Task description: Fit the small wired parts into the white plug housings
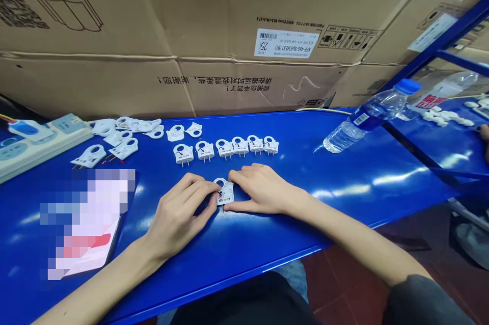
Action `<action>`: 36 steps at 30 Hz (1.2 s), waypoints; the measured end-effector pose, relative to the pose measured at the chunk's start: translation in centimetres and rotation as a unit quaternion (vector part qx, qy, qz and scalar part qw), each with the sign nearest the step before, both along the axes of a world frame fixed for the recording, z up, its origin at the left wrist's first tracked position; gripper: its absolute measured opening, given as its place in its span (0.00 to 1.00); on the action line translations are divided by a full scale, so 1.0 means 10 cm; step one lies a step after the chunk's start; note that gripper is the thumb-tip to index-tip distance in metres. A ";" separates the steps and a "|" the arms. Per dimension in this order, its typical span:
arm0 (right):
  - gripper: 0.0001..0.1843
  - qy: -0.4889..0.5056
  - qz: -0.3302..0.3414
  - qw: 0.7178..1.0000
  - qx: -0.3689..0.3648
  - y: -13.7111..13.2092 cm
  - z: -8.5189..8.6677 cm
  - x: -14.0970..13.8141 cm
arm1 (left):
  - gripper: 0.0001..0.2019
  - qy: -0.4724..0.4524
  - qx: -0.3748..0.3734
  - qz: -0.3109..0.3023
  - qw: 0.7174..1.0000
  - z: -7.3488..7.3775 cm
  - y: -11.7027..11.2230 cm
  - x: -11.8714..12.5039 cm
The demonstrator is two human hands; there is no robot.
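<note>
Between my two hands is a small white plug housing (228,194) with a round hole at its top and small dark and red parts on its face. My left hand (179,210) pinches its left side with thumb and fingers. On the other side, my right hand (263,190) grips the right edge, thumb low and fingers above. Just beyond my hands, a row of similar white plug pieces (205,151) stands with metal prongs pointing toward me. Farther left lies a loose group of white plug parts (124,146), some overlapping, a few with prongs or red-tipped wires.
A phone (91,223) with a blurred screen lies at the left. A white power strip (42,144) sits behind it. A clear water bottle (367,116) lies tilted at the right, near a blue metal frame (431,60). Large cardboard boxes (214,19) stand along the table's back.
</note>
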State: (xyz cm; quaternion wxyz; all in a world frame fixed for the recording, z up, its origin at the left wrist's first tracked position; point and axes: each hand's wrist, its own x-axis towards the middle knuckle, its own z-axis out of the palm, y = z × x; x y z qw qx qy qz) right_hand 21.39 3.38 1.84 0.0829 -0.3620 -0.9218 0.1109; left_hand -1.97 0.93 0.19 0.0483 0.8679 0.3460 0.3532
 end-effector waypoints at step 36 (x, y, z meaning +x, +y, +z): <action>0.31 -0.003 -0.001 1.000 -0.013 -0.01 -0.01 -0.04 | 0.08 0.048 -0.012 -0.016 0.999 -0.01 -0.03 0.00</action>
